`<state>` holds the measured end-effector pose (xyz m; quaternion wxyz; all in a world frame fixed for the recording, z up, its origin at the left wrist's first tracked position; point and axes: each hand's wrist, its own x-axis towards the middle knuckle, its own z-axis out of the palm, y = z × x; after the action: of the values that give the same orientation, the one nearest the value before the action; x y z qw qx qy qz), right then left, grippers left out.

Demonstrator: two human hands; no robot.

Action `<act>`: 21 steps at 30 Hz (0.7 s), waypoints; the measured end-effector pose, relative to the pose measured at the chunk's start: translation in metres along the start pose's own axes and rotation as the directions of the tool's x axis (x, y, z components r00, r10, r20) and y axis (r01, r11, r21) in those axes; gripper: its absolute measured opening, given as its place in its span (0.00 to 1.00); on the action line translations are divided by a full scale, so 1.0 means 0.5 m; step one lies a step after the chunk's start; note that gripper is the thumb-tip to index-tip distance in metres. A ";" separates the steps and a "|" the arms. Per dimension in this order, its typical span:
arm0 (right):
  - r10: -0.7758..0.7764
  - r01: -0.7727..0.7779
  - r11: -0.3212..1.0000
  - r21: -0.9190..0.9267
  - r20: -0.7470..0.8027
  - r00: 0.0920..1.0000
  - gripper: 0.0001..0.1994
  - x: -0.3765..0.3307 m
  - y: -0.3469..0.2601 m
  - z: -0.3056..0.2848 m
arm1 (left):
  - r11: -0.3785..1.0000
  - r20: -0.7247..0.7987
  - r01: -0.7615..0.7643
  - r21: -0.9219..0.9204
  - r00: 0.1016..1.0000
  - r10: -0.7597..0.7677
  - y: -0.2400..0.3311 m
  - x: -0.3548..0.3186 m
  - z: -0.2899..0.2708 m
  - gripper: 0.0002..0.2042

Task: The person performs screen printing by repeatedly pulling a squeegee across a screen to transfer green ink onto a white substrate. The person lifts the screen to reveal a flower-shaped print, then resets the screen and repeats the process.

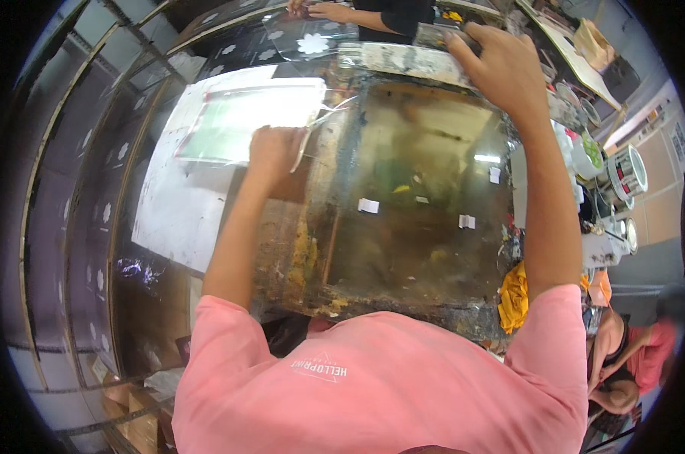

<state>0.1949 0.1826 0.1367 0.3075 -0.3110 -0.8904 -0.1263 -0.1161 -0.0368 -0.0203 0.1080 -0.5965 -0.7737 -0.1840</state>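
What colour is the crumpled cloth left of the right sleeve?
The cloth is yellow-orange, clearest in the head view.

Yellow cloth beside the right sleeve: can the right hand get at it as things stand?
Probably yes: nothing seems to lie on the yellow cloth, though the right hand is away at the pale bar.

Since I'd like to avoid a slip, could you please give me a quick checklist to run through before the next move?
1. Left hand on the sheet: ok, at its near right corner.
2. Sheet lying flat: cannot tell; it is glaring and blurred.
3. Right hand gripping the stained bar: cannot tell; it overlaps the bar's right end.
4. White tabs on the glossy panel: ok, three show.
5. Yellow cloth off the panel: ok, beside its near right corner.
6. Co-worker's hands away from the panel: ok, beyond its far side.
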 end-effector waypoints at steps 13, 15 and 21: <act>0.003 0.004 0.996 0.085 -0.075 0.997 0.27 0.028 0.015 -0.018 | 0.886 0.223 -0.353 -0.300 0.877 0.425 0.455 -0.058 0.323 0.59; 0.003 0.012 0.993 0.119 -0.125 0.992 0.28 0.032 0.012 -0.003 | 0.900 0.230 -0.339 -0.273 0.886 0.404 0.498 -0.064 0.324 0.61; -0.042 0.056 0.994 0.095 -0.149 0.988 0.28 0.040 0.017 0.004 | 0.889 0.200 -0.360 -0.281 0.884 0.422 0.534 -0.082 0.318 0.62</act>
<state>0.1869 0.1995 0.1481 0.3840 -0.2632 -0.8779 -0.1120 0.1603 0.0519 -0.1391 -0.0292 -0.7682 -0.6164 -0.1706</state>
